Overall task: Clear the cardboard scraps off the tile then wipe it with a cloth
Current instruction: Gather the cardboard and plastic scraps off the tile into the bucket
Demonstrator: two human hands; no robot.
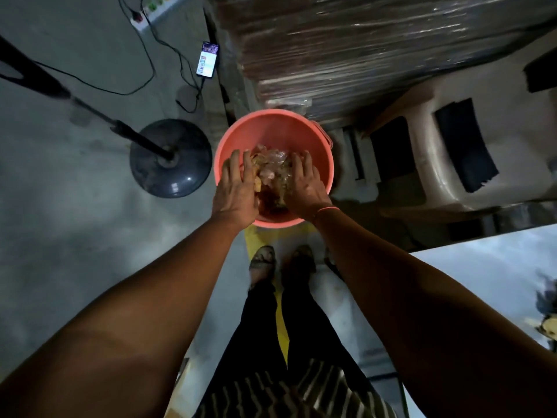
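Observation:
A coral plastic bucket (272, 128) stands on the floor in front of my feet. Inside it lies a heap of brown cardboard scraps and crumpled clear wrap (271, 167). My left hand (236, 188) and my right hand (304, 185) reach into the bucket with palms facing each other and fingers fairly straight, the scraps pressed between them. At the right edge is the pale tile (488, 267). A dark cloth (547, 300) and a few light scraps (547, 330) lie on it, partly cut off by the frame.
A fan stand with a round dark base (170, 158) stands left of the bucket. A lit phone (208, 59) and a power strip (140, 21) with cables lie on the floor beyond. A plastic-wrapped stack (361, 46) and a beige plastic stool (452, 152) are behind and right.

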